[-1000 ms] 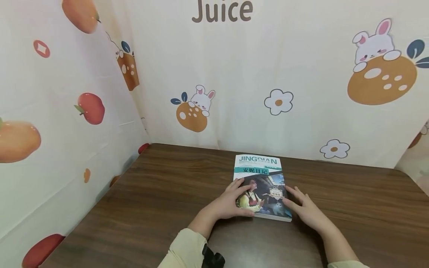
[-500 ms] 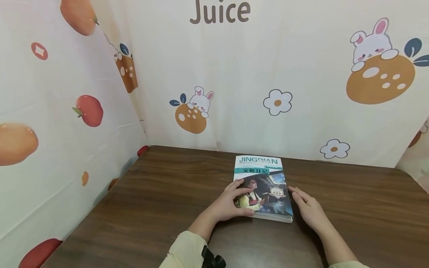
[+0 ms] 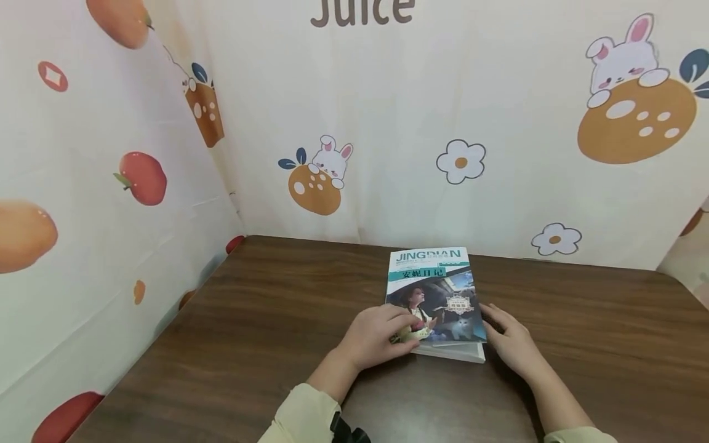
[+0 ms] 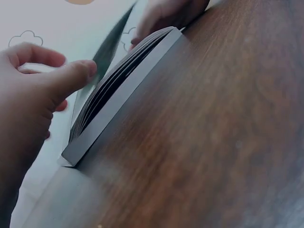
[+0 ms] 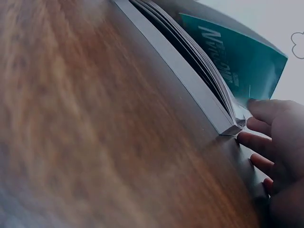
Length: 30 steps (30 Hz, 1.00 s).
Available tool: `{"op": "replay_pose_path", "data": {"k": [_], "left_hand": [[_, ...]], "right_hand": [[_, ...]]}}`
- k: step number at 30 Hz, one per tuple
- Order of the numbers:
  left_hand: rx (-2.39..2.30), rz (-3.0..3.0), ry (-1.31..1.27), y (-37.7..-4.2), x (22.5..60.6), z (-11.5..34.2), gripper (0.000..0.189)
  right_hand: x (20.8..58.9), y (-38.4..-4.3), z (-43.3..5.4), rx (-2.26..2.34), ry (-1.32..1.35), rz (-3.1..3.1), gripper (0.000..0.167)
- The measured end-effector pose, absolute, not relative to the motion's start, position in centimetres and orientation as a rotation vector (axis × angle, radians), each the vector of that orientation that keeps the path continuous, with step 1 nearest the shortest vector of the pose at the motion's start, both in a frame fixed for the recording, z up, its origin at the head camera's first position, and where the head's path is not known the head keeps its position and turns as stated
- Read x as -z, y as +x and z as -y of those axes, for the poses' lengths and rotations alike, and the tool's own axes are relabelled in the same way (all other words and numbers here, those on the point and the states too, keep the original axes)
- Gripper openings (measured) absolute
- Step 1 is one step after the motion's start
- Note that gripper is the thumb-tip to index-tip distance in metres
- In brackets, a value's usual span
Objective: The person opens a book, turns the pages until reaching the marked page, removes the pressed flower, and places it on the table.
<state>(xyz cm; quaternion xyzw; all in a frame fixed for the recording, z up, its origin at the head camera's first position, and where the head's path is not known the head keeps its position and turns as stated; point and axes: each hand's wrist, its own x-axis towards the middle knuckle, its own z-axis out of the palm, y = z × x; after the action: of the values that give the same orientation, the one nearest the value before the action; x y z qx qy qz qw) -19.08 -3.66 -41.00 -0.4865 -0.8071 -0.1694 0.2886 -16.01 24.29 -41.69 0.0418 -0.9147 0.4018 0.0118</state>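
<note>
A paperback book (image 3: 437, 307) lies on the table, with "JINGDIAN" on its cover. Its front cover stands lifted off the pages along the right side, and a teal inner flap (image 5: 242, 57) shows in the right wrist view. My left hand (image 3: 379, 332) rests on the lower left of the cover, fingers loosely bent, thumb at the bottom edge. At the right edge, my right hand (image 3: 512, 341) has its thumb at the corner of the raised flap. Its other fingers extend beside the pages (image 4: 107, 90), seen bowed in the left wrist view.
The brown wooden table (image 3: 277, 295) extends to either side of the book. Close behind it hangs a pale curtain (image 3: 399, 160) printed with rabbits, fruit and flowers, which continues along the left. A black strap (image 3: 346, 427) sits at the left wrist.
The front cover has come up off the pages at the right and lower edge. My right hand has shifted to the book's right edge, and the left fingers have moved lower on the cover.
</note>
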Motion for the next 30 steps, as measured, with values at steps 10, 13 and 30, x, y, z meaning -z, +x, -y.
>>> {"op": "replay_pose_path", "data": {"k": [10,13,30], "left_hand": [[0.481,1.918,-1.192,-19.0,40.8,4.2,0.078],[0.633,1.936,-1.099,-18.8,41.2,4.6,0.093],[1.063,2.003,-0.867,-18.5,41.4,8.8,0.1]], "right_hand": [[42.0,-16.7,-23.7,-1.099,0.245,2.842,0.059],[42.1,-16.9,-23.5,-1.078,0.228,2.856,0.06],[42.0,-16.4,-24.1,-1.089,0.184,2.852,0.061]]}}
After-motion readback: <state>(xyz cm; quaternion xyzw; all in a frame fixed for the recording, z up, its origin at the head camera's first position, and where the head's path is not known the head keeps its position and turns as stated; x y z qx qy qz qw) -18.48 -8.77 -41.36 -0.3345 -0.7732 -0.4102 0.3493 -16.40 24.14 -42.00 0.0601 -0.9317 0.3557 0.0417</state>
